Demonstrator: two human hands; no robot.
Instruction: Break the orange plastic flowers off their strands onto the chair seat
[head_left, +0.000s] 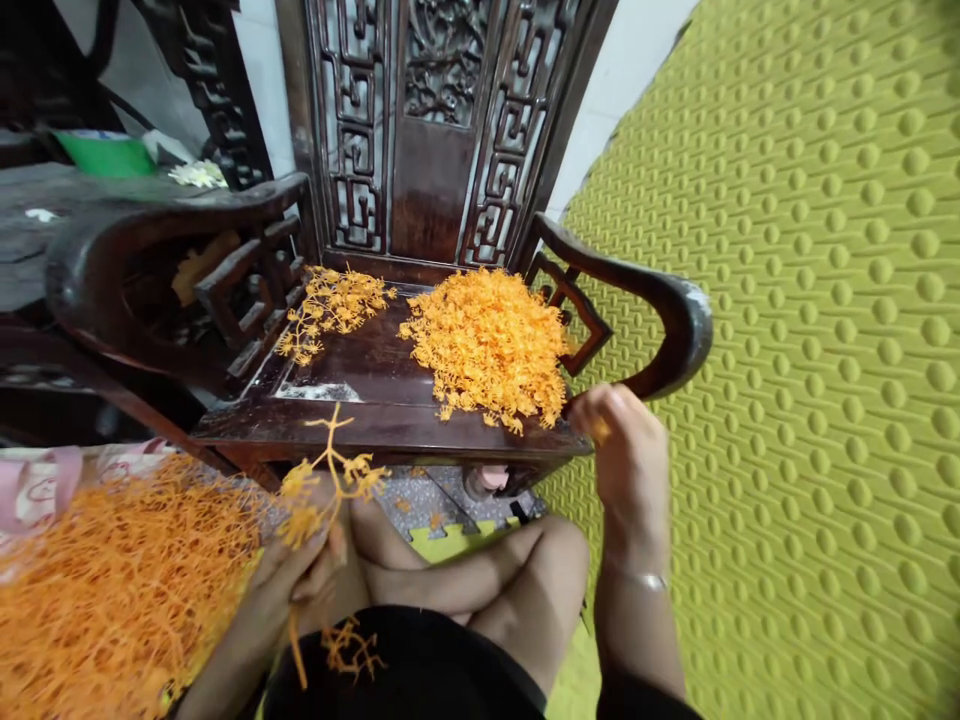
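My left hand (311, 575) is closed around the stem of an orange plastic flower branch (334, 480). The branch stands upright above the fist, with frilly tips on its side shoots and a bare top, and its stem end sticks out below. Out to the right, beside the chair's armrest, my right hand (626, 440) is raised with its fingers curled together. A small orange piece (601, 430) shows at those fingers, blurred by motion. A big heap of orange florets (495, 345) lies on the chair seat (360, 365), left of my right hand.
Several frilled orange branches (337, 305) lie on the seat's left. Bare orange stems (127, 590) are piled at lower left. An orange twig (352, 648) rests on my lap. The dark carved armrest (686, 310) juts out beside a yellow foam mat (817, 400). A green bowl (109, 155) stands upper left.
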